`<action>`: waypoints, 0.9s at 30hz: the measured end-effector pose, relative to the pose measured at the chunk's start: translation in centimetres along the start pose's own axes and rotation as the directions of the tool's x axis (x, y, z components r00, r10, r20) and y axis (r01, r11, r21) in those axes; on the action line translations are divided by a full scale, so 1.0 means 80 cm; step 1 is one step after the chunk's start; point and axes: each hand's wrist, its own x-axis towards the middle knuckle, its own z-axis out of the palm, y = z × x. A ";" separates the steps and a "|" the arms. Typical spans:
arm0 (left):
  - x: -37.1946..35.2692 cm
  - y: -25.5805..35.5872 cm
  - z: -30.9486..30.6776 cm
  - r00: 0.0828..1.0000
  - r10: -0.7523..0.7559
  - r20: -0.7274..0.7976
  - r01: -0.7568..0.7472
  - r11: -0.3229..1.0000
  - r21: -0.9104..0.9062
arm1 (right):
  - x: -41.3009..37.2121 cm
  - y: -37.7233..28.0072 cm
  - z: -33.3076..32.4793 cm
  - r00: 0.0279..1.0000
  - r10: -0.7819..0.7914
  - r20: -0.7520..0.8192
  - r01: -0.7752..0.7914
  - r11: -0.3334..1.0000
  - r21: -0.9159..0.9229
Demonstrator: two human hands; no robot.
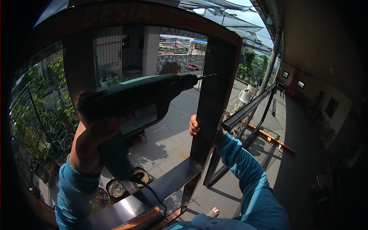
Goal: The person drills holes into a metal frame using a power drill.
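Dk green drill (130, 96) is clasped in L grip (90, 143), bit (207, 76) pointing at frame post (215, 105), can't tell re contact. R grip (194, 125) is wrapped round same post.

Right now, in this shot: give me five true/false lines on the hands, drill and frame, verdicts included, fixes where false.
1. The left hand holds the drill. True.
2. In this view, the tip of the bit overlaps the dark upright. True; whether it touches can't be told.
3. The right hand hangs free. False: its fingers curl round the upright's edge.
4. The drill is cordless. False: a cord runs from its handle.
5. Both sleeves are blue. True.
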 end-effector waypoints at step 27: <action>0.019 0.014 0.021 0.986 -0.127 -0.104 0.143 0.976 0.165 | -0.016 -0.007 -0.003 0.998 -0.045 -0.046 0.046 0.999 0.028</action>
